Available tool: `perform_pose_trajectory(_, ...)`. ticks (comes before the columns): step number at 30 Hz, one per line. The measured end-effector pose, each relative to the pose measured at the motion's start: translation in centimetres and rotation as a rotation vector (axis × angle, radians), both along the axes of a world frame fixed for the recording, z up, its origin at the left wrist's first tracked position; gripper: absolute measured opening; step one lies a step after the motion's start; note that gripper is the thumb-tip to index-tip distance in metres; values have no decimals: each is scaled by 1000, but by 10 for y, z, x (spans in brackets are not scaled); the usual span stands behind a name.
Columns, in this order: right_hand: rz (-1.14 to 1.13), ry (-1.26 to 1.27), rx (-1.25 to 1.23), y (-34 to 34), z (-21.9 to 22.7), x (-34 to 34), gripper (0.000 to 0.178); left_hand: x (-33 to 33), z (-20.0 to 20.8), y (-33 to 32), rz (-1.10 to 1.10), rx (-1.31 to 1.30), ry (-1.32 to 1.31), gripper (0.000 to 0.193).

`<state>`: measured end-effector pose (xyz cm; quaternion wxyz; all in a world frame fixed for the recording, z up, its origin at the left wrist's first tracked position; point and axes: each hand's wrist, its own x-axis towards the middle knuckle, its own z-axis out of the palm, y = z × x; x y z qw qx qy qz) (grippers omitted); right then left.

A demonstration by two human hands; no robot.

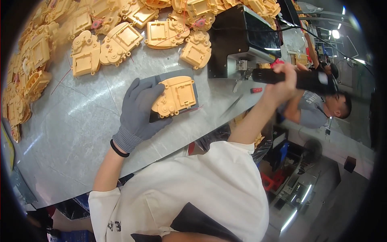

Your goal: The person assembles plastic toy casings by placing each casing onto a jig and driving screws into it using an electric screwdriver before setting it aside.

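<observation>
My left hand, in a grey glove, grips the left side of a yellow plastic housing. Under that housing is a dark grey block-like fixture on the table, mostly covered. Bare and raised, my right hand wraps round a black cylindrical power screwdriver. Its front end points left, toward the metal outlet of a black box-shaped machine; whether the tip touches it I cannot tell.
Many similar yellow housings are heaped along the far and left sides of the grey table. Thin red wires trail from some. A small red item lies beside the machine. At the right another person in grey sits nearby.
</observation>
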<state>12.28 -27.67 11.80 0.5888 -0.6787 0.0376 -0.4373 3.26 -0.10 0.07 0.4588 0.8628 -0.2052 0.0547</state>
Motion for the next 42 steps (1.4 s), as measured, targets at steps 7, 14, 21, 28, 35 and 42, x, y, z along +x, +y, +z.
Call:
perform_pose_trajectory(7,279,24,164,-6,-12,-28,31,0,-1,3,-1,39,-18,78)
perform_pose_trajectory(14,959,-50,171,98,-7,-103,46,1,-4,4,-18,-36,-46,72)
perform_pose_trajectory(21,1028,11,54,119,-11,-98,45,1,-9,8,-38,-35,-58,75)
perform_pose_trajectory(28,1053,56,-68,134,-18,-90,45,-1,-12,10,-21,-37,-60,74)
perform_pose_trajectory(35,1085,91,-95,140,-21,-79,41,3,-10,8,-18,-71,-33,73)
perform_pose_trajectory(42,1198,51,-108,129,-23,-79,41,2,-8,6,-30,-107,-42,70)
